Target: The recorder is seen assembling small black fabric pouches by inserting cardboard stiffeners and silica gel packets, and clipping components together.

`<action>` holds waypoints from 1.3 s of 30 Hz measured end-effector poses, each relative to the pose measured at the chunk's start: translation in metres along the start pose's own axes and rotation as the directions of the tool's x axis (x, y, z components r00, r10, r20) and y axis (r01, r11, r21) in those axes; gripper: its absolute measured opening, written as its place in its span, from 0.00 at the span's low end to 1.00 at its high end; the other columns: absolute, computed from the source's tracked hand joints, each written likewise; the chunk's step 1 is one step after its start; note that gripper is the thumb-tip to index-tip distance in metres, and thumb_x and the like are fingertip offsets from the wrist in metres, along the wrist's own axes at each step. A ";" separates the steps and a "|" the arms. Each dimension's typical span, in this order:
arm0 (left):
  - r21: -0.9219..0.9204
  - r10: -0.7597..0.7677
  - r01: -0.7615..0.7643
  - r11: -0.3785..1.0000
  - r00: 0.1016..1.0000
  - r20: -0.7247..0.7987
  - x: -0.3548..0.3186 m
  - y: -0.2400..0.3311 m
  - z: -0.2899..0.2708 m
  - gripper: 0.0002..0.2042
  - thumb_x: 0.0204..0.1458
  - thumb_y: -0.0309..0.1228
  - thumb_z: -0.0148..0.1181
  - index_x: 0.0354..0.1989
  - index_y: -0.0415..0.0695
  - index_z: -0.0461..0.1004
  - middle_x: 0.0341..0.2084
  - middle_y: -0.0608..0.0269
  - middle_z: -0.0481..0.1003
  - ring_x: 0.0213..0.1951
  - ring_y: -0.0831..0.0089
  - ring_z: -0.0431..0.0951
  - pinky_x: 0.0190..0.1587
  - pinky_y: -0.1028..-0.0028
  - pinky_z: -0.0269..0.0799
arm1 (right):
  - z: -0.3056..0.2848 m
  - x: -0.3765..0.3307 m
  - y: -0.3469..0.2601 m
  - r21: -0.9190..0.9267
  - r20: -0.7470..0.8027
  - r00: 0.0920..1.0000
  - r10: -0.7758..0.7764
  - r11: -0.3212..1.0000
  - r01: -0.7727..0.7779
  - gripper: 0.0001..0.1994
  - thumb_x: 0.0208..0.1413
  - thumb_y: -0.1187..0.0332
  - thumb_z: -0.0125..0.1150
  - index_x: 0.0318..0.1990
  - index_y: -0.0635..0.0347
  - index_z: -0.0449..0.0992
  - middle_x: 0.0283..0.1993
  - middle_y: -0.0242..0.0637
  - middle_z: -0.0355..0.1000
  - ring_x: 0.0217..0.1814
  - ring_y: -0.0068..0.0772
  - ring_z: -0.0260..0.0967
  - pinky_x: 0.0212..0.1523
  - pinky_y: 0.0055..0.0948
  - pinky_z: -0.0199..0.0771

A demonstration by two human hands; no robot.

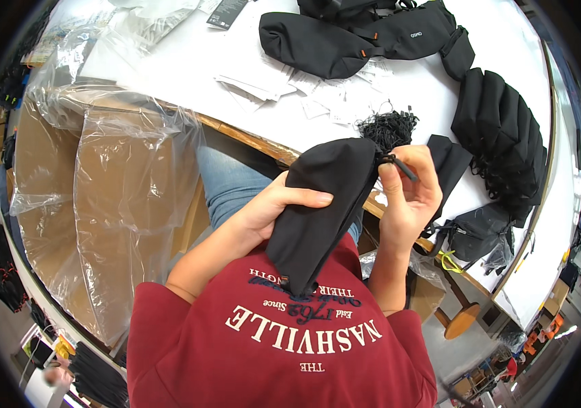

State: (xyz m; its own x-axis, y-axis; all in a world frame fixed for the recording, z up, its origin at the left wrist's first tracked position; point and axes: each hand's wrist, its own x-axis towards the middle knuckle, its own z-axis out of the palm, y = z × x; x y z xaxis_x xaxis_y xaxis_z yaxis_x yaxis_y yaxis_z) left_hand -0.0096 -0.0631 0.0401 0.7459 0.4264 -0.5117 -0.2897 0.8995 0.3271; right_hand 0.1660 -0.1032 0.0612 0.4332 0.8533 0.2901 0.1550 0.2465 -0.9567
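Wears white-lettered red shirt (250, 381); clasps black pouch (324, 231) in left hand (278, 204), pinches dark pull (405, 169) with right hand (413, 190).

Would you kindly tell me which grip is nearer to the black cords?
Right. The right grip is just this side of the cords; the left grip is farther away, on the pouch.

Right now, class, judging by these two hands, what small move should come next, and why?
Probably a gentle tug with the right hand on the dark pull, to test its hold: that hand has it pinched near the upper corner of the black pouch, while the left hand grips the pouch's body.
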 end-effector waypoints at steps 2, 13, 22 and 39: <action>0.001 -0.014 0.014 1.000 1.000 -0.007 0.000 0.000 0.000 0.21 0.45 0.22 0.62 0.51 0.35 0.69 0.39 0.58 0.76 0.39 0.72 0.78 0.44 0.75 0.75 | 0.004 -0.002 -0.005 0.102 0.019 0.998 0.064 0.993 -0.066 0.09 0.44 0.84 0.64 0.33 0.66 0.73 0.34 0.32 0.66 0.29 0.17 0.60 0.30 0.15 0.59; 0.425 0.196 -0.341 0.838 0.917 0.348 0.020 0.043 -0.017 0.29 0.47 0.38 0.65 0.56 0.38 0.64 0.48 0.61 0.71 0.51 0.74 0.70 0.56 0.73 0.63 | -0.003 0.001 -0.018 0.091 0.220 0.937 0.271 0.951 -0.296 0.06 0.46 0.81 0.64 0.30 0.66 0.73 0.30 0.30 0.69 0.28 0.16 0.64 0.28 0.15 0.61; 0.303 0.393 -0.393 0.868 0.917 0.065 0.037 0.046 0.001 0.18 0.55 0.41 0.60 0.42 0.37 0.68 0.31 0.66 0.70 0.32 0.79 0.69 0.34 0.82 0.65 | 0.007 0.001 -0.014 -0.026 0.402 0.914 0.046 0.999 -0.039 0.05 0.45 0.79 0.64 0.31 0.62 0.77 0.32 0.31 0.72 0.27 0.20 0.65 0.24 0.19 0.61; 0.188 0.662 -0.669 0.719 0.742 0.109 0.061 0.086 -0.028 0.14 0.61 0.38 0.50 0.26 0.44 0.62 0.19 0.70 0.57 0.21 0.80 0.55 0.23 0.81 0.52 | 0.018 -0.021 -0.025 -0.042 0.629 0.743 0.231 0.964 -0.264 0.04 0.46 0.79 0.64 0.31 0.64 0.77 0.30 0.34 0.70 0.30 0.25 0.68 0.30 0.21 0.67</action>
State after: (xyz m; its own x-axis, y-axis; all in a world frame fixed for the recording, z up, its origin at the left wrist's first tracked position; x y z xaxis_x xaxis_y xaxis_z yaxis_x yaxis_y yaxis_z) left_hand -0.0062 0.0427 0.0147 0.4269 0.9011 -0.0765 -0.5947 0.3434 0.7269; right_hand 0.1368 -0.1194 0.0787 -0.2006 0.9794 -0.0212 0.0718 -0.0069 -0.9974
